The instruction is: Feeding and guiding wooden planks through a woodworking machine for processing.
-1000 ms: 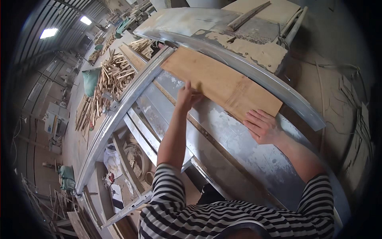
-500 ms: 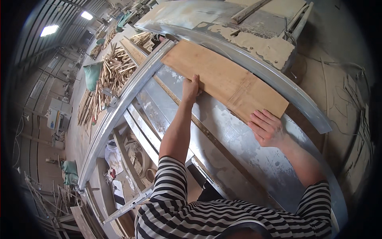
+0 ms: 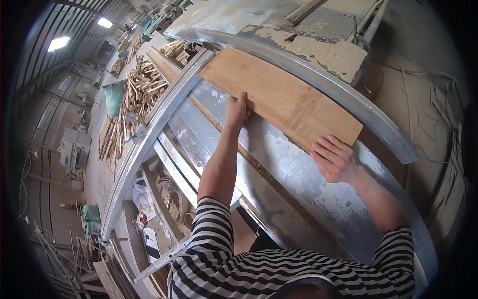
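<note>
A wide, light-brown wooden board [image 3: 279, 92] lies across the metal machine table [image 3: 279, 164], its far long edge along a raised metal fence [image 3: 298, 65]. My left hand [image 3: 237, 109] grips the board's near edge left of its middle, thumb on top and the other fingers curled below, partly hidden. At the board's right end, my right hand [image 3: 334, 158] lies with its fingers together over the near corner, thumb tucked below. A darker band crosses the board's face near its right part.
A metal rail [image 3: 149, 137] runs along the table's left side. Beyond it lies a heap of wooden strips [image 3: 142, 87] beside a green sack [image 3: 114, 97]. Below the rail, an open frame [image 3: 159, 204] holds a coiled hose. Sawdust covers the surface [image 3: 318, 52] behind the fence.
The view has shifted slightly. Both hands keep the same hold on the board, which shows no clear movement against the fence.
</note>
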The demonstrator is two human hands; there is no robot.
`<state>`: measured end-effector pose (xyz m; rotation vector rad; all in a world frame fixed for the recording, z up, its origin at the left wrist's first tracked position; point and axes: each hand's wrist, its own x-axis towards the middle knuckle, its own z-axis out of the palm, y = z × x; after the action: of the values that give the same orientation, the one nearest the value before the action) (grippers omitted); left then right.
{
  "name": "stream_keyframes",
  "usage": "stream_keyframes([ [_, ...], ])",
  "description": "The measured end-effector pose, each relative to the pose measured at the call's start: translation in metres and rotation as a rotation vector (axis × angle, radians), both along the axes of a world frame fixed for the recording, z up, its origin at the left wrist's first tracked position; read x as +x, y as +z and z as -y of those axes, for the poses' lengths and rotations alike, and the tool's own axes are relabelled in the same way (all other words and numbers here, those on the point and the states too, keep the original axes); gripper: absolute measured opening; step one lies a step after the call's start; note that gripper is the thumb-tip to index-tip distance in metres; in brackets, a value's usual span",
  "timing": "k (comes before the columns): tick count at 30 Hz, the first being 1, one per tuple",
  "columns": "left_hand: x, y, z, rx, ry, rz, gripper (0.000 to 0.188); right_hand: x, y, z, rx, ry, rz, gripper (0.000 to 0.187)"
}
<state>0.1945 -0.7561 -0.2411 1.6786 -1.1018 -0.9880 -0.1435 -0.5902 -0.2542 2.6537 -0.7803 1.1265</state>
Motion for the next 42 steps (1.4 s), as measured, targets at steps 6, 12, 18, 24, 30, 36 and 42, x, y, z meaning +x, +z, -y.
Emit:
stream_keyframes([
  [6,-0.004,-0.004,-0.001,0.008,0.016,0.002,0.042,-0.003,-0.002,0.000,0.007,0.013,-0.010,0.027],
  [12,0.005,-0.007,0.004,0.030,0.008,-0.006,0.039,-0.002,0.001,0.002,0.003,0.023,-0.020,0.027],
  [18,-0.001,-0.006,0.004,-0.011,0.069,-0.027,0.037,-0.002,0.010,0.002,0.047,0.039,-0.044,0.027],
  [24,0.015,0.001,-0.027,0.008,0.096,-0.168,0.038,0.014,0.015,0.004,0.062,0.060,-0.019,0.030],
  [30,0.037,0.028,-0.184,-0.307,0.075,0.124,0.037,-0.002,0.013,-0.001,0.100,-0.001,-0.018,0.030],
  [36,0.137,-0.007,-0.384,-0.317,0.646,0.739,0.027,0.001,0.009,-0.001,0.104,0.026,-0.014,0.030],
  [42,0.111,-0.044,-0.442,-0.076,0.423,1.200,0.028,-0.003,0.007,-0.003,0.133,0.004,-0.031,0.033],
])
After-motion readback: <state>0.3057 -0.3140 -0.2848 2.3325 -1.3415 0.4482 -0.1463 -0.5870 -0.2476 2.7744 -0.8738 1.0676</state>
